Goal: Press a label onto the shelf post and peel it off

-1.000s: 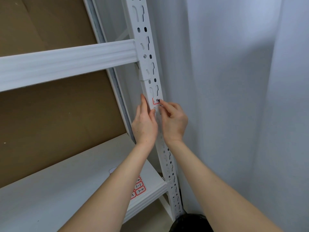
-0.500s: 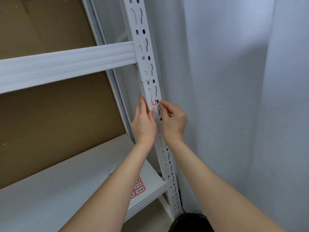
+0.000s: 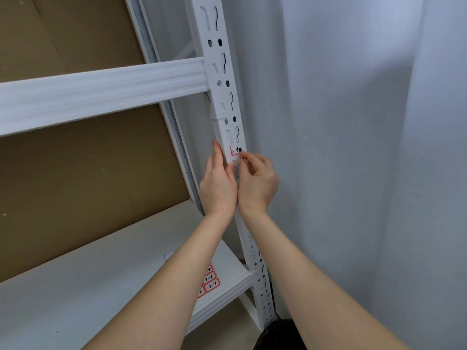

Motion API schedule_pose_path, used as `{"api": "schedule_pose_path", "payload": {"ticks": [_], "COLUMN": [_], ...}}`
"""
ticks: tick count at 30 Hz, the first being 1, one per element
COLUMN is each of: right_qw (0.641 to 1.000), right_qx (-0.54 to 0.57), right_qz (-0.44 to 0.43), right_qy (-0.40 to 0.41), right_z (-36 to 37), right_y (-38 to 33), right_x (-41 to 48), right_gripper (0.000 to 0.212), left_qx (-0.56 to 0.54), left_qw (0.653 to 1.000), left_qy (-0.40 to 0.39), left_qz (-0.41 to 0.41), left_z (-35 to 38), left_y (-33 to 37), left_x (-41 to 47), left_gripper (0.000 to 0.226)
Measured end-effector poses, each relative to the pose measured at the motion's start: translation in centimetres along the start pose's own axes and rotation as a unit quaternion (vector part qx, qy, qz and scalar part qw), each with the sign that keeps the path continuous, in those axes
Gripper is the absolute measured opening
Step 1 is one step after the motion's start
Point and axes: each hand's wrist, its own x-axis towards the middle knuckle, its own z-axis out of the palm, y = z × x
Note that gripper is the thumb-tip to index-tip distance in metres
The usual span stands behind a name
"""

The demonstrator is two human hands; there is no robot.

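Observation:
A white slotted shelf upright [image 3: 222,79] runs from top to bottom. A small red-bordered label [image 3: 236,150] with handwriting is stuck on it, just below a keyhole slot. My left hand [image 3: 217,184] lies flat along the upright's left edge, fingers straight and pointing up. My right hand [image 3: 257,181] is on the upright's right side, fingers curled, with its fingertips at the label's lower edge. Whether they pinch the label I cannot tell.
A white crossbeam [image 3: 101,93] joins the upright from the left. Below is a white shelf board [image 3: 75,299] carrying a sheet of red-bordered labels [image 3: 209,282]. Brown cardboard [image 3: 75,173] backs the shelf. A white wall [image 3: 353,147] stands to the right.
Both hands stay on the upright at the label. The right fingertips have shifted slightly along the label's lower edge.

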Motion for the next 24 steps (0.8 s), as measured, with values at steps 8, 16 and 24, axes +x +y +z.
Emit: {"api": "schedule_pose_path", "payload": {"ticks": [8, 16, 24], "right_qw": [0.999, 0.998, 0.999], "right_qx": [-0.024, 0.029, 0.005], "right_qz": [0.024, 0.048, 0.047], "right_qy": [-0.017, 0.012, -0.018], "right_z": [-0.03, 0.00, -0.33], "right_y": [-0.30, -0.31, -0.44], "right_x": [0.63, 0.28, 0.47], "right_gripper": [0.008, 0.015, 0.010], "left_qx": [0.002, -0.003, -0.006], "left_qw": [1.000, 1.000, 1.000], "left_qy": [-0.004, -0.005, -0.001], "left_qz": [-0.011, -0.014, -0.004], "left_z": [0.04, -0.08, -0.01], "left_y": [0.00, 0.01, -0.21], "left_x": [-0.01, 0.09, 0.10], "left_gripper": [0.058, 0.058, 0.058]}}
